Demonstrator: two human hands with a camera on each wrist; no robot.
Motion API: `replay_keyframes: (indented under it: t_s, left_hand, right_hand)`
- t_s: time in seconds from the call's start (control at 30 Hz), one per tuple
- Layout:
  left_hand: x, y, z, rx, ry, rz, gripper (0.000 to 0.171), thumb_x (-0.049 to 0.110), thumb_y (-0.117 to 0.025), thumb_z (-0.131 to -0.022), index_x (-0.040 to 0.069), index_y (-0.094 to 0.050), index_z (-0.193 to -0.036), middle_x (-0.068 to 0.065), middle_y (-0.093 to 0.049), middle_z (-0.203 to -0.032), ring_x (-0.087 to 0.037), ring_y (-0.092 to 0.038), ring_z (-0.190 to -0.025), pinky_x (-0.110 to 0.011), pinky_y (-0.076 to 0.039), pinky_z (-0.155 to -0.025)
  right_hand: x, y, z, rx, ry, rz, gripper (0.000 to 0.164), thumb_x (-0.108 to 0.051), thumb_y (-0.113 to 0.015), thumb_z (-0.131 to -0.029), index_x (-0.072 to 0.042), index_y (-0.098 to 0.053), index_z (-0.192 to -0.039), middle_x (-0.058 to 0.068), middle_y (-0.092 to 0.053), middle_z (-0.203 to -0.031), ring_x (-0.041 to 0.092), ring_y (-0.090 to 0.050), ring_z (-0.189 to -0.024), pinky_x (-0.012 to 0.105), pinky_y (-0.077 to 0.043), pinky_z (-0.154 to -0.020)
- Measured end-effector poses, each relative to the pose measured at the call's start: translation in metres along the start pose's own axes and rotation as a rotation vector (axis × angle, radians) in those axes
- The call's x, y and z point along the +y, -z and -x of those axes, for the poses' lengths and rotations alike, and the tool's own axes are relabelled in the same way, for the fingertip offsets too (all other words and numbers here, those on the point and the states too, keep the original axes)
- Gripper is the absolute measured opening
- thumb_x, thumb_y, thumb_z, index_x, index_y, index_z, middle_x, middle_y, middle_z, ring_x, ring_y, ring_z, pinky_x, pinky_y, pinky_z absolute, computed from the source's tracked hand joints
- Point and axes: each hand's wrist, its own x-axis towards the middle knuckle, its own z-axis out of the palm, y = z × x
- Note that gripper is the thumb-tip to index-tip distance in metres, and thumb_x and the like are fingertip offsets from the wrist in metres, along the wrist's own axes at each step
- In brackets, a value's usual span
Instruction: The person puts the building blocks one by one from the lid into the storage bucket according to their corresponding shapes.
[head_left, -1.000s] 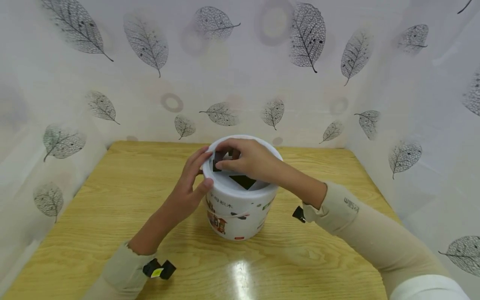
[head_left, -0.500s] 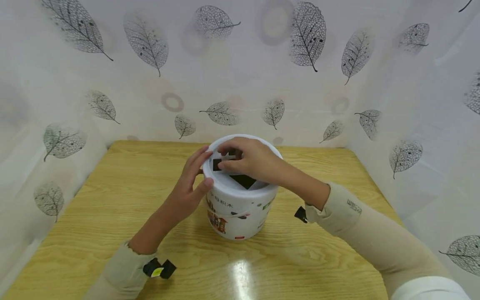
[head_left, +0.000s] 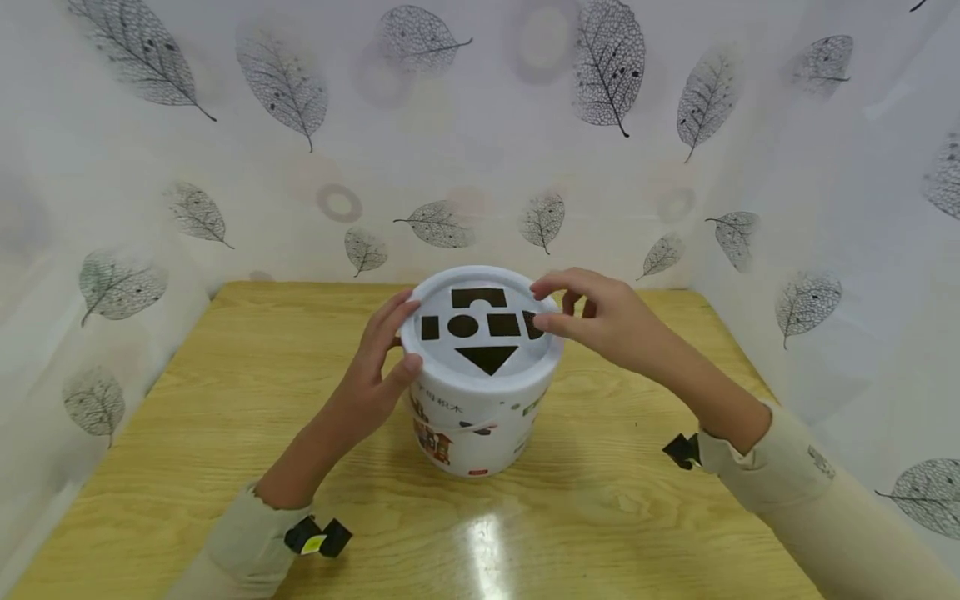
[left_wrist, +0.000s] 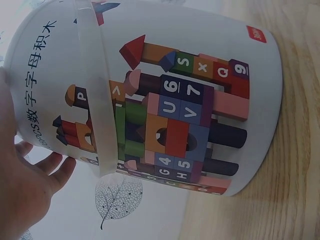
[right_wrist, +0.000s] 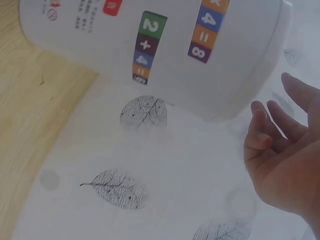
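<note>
A white bucket (head_left: 465,442) printed with coloured blocks stands upright on the table. Its white lid (head_left: 442,357) has several dark shaped holes, among them a triangular hole (head_left: 488,359) and a round hole (head_left: 462,326). My left hand (head_left: 375,362) rests against the bucket's left rim, thumb toward me and fingers spread farther back; the left wrist view shows this hand (left_wrist: 30,185) beside the printed wall. At the lid's right edge hovers my right hand (head_left: 600,321), thumb and fingers apart, partly covering the rightmost hole. The right wrist view shows nothing between its fingers (right_wrist: 280,120).
The wooden table (head_left: 225,400) extends around the bucket, its far edge just behind it. Light hangings (head_left: 300,200) with a leaf print enclose the back and both sides. A translucent handle (left_wrist: 97,85) crosses the bucket's side.
My right hand has moved from over the lid's left and middle to its right edge, uncovering the holes. My left hand has stayed on the rim.
</note>
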Motion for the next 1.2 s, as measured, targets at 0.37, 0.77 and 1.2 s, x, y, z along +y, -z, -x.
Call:
replay_keyframes:
  t_s: [0.37, 0.77, 1.2]
  left_hand:
    - [-0.003, -0.002, 0.0, -0.011, -0.001, 0.006, 0.068, 0.056, -0.045, -0.103, 0.021, -0.029, -0.159, -0.006, -0.014, -0.168, -0.024, -0.025, -0.149, -0.055, -0.037, -0.109]
    - [-0.003, 0.0, 0.001, 0.0, 0.004, -0.004, 0.067, 0.057, -0.045, -0.103, 0.023, -0.03, -0.159, -0.008, -0.015, -0.168, -0.023, -0.026, -0.148, -0.044, -0.038, -0.11]
    - [-0.003, 0.0, 0.0, 0.0, 0.001, -0.004, 0.068, 0.057, -0.045, -0.103, 0.022, -0.03, -0.159, -0.002, -0.015, -0.168, -0.023, -0.028, -0.147, -0.04, -0.038, -0.11]
  right_hand:
    - [0.061, 0.039, 0.065, 0.083, -0.092, 0.109, 0.039, -0.027, -0.069, -0.097, -0.024, -0.061, -0.136, -0.006, -0.06, -0.119, 0.01, -0.052, -0.089, 0.024, -0.045, -0.068]
    - [0.122, 0.054, 0.13, 0.115, -0.178, 0.151, 0.038, -0.02, -0.069, -0.097, -0.02, -0.062, -0.134, -0.011, -0.057, -0.108, 0.005, -0.049, -0.086, 0.025, -0.041, -0.063]
    - [0.173, 0.042, 0.181, -0.066, -0.315, 0.199, 0.042, -0.029, -0.068, -0.097, -0.013, -0.059, -0.135, 0.003, -0.061, -0.111, 0.004, -0.049, -0.082, 0.027, -0.038, -0.055]
